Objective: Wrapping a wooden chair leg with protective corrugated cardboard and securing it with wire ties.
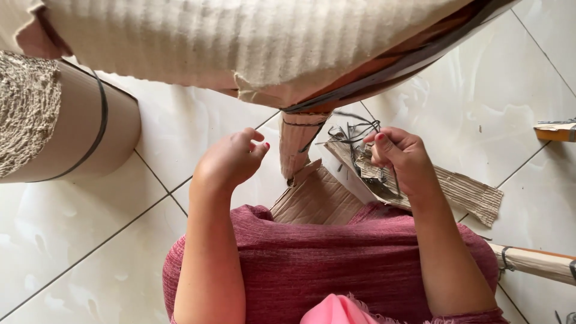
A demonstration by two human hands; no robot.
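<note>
My left hand (231,159) is loosely curled with thumb and fingertips pinched together, holding nothing I can make out. It sits just left of a furniture leg wrapped in corrugated cardboard (298,141) and bound with a dark strap. My right hand (399,156) is closed on a thin dark strap or wire (354,129) that loops toward the leg. Under that hand lies a torn strip of corrugated cardboard (462,189) with tangled strap pieces on it. A flat piece of cardboard (315,201) rests against my lap.
A large cardboard-wrapped piece of furniture (240,42) fills the top of the view. A cardboard-wrapped cylinder with netting and a dark strap (66,120) stands at the left. Another wrapped leg (534,261) lies at the lower right, a wooden piece (555,131) at the right edge. White floor tiles (72,240) lie all around.
</note>
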